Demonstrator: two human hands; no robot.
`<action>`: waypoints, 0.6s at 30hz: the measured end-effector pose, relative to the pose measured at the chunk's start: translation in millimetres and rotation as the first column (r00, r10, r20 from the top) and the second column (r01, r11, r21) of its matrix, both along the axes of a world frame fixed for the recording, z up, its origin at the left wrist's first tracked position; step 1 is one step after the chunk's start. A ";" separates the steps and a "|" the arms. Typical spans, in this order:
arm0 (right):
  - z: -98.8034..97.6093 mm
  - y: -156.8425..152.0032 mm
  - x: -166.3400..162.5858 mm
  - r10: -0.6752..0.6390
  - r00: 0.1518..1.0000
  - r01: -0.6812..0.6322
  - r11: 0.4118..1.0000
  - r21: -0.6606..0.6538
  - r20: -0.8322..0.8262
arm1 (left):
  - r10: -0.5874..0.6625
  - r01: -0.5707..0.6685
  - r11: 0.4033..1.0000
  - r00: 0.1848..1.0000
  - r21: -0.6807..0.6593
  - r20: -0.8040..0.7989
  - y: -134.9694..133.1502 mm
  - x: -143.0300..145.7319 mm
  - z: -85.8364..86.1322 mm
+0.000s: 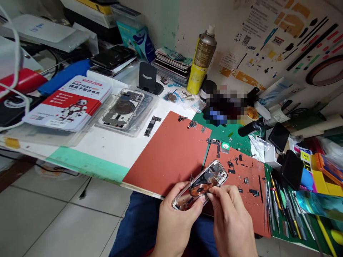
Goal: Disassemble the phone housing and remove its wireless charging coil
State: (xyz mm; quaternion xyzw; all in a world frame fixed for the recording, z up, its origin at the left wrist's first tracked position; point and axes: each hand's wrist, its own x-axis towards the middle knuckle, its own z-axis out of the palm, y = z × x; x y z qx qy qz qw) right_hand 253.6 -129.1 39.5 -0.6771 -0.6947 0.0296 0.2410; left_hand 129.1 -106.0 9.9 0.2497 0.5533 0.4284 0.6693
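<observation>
An opened phone housing (214,175) with a round copper coil (199,189) inside is held tilted above the front edge of a red work mat (166,153). My left hand (175,217) grips its lower end from below, fingers wrapped round the frame. My right hand (230,217) is closed in a pinch at the edge of the coil; what its fingertips grip is too small to name. Small loose phone parts (241,171) lie on the mat just right of the housing.
A second phone housing (122,109) lies in a clear tray at the back left, beside a red and white battery box (69,103). A spray can (200,60) stands at the back. Tweezers and screwdrivers (281,207) lie at the right. Tiled floor shows at the left.
</observation>
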 end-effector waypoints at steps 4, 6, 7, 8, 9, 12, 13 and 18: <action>-10.5 -13.2 4.2 -0.137 0.941 0.144 0.990 -0.001 -0.309 | 0.033 -0.030 0.999 0.998 -0.043 0.057 -2.2 -0.4 -5.0; -18.7 -18.3 4.7 -0.239 0.813 0.217 0.971 -0.103 -0.532 | 0.064 -0.058 0.995 0.995 -0.076 0.075 -4.0 -0.6 -9.5; -22.1 -19.5 3.7 -0.292 0.712 0.237 0.956 -0.172 -0.638 | 0.081 -0.074 0.993 0.994 -0.089 0.077 -4.9 -0.6 -11.9; -24.4 -19.4 1.9 -0.336 0.602 0.235 0.942 -0.241 -0.724 | 0.099 -0.091 0.991 0.992 -0.098 0.077 -5.6 -0.7 -14.4; -25.4 -18.3 -0.5 -0.372 0.498 0.220 0.928 -0.301 -0.783 | 0.115 -0.107 0.989 0.990 -0.102 0.076 -6.1 -0.8 -16.6; -21.5 -10.5 -8.4 -0.443 0.320 0.160 0.897 -0.413 -0.838 | 0.138 -0.130 0.986 0.988 -0.108 0.071 -5.8 -0.7 -20.2; -18.9 -7.6 -10.4 -0.457 0.299 0.144 0.890 -0.433 -0.838 | 0.146 -0.138 0.984 0.987 -0.115 0.063 -5.2 -0.6 -20.2; -10.8 -0.2 -12.9 -0.508 0.269 0.114 0.861 -0.497 -0.818 | 0.183 -0.176 0.974 0.983 -0.146 0.033 -2.4 0.5 -16.7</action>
